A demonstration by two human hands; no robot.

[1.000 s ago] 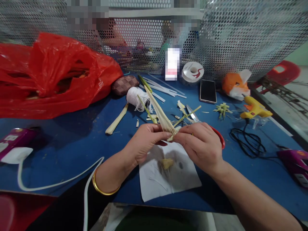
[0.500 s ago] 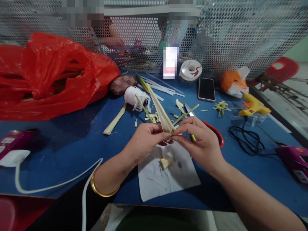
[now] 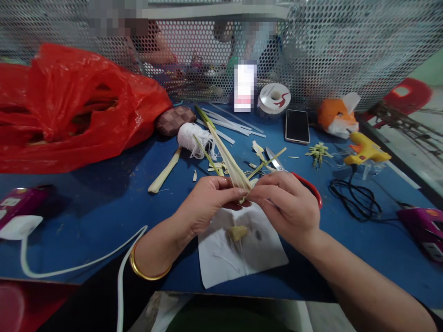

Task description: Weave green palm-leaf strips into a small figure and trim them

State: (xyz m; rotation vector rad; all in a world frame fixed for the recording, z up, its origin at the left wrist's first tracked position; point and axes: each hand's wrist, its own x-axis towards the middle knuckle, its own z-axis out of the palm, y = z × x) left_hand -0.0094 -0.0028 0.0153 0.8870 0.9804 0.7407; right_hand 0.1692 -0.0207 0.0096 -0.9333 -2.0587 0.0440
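Observation:
A long pale leaf strip point(image 3: 228, 161) with a greener tip slants up and away from my fingers. My left hand point(image 3: 211, 198) pinches its lower end between thumb and fingers. Close against it, my right hand point(image 3: 290, 200) has its fingertips closed at the right edge of the same end; my fingers partly hide that spot. Below the hands lies a white paper sheet point(image 3: 221, 263) with a short cut piece of stalk point(image 3: 238, 233) on it. Red-handled scissors point(image 3: 309, 186) rest partly behind my right hand. Leaf scraps point(image 3: 216, 168) are scattered just beyond the fingers.
At the left sit a red plastic bag point(image 3: 86, 106) and a white cable point(image 3: 86, 267). A thread roll point(image 3: 194, 138), a stalk point(image 3: 164, 175), a ribbon spool point(image 3: 274, 99) and a phone point(image 3: 297, 127) lie farther back. A yellow glue gun point(image 3: 367, 150) is at the right.
My right hand has turned slightly, its fingers curling in more at the leaf's lower end. The left hand keeps its pinch almost unmoved, and the leaf tilts slightly left.

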